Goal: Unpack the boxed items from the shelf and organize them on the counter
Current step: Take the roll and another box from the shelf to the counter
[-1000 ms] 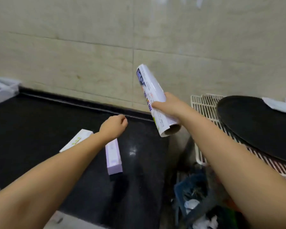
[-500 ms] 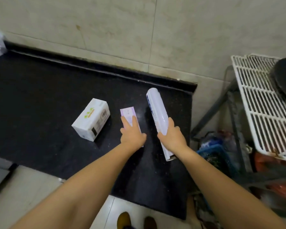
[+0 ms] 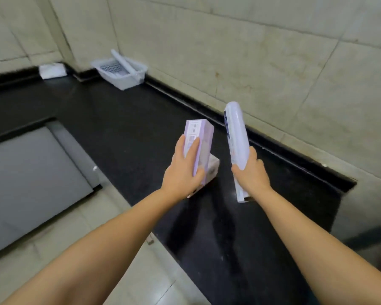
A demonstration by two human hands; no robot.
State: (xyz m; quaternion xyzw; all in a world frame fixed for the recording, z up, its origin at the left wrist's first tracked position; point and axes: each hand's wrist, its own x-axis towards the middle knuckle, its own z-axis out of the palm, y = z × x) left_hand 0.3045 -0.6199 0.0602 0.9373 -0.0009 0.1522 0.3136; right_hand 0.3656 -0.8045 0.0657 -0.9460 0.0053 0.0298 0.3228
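Far left, a grey panel (image 3: 31, 183) sits below the counter (image 3: 123, 128) edge, cut off by the frame; you can't tell what it is. Back corner: a crumpled white packet (image 3: 52, 70), blurred, and a white perforated basket (image 3: 121, 72) with a white roll (image 3: 124, 62) leaning in it. Centre: your left hand (image 3: 183, 172) is wrapped around a lilac box (image 3: 199, 148), tilted up above the counter, print too blurred to read. Under it, a white box (image 3: 213, 169) rests on the counter, mostly hidden by the hand and lilac box. Right: your right hand (image 3: 251, 172) is clamped on a white wrapped roll (image 3: 237, 137), angled upward near the wall; its lower end pokes out below the hand, label unreadable.
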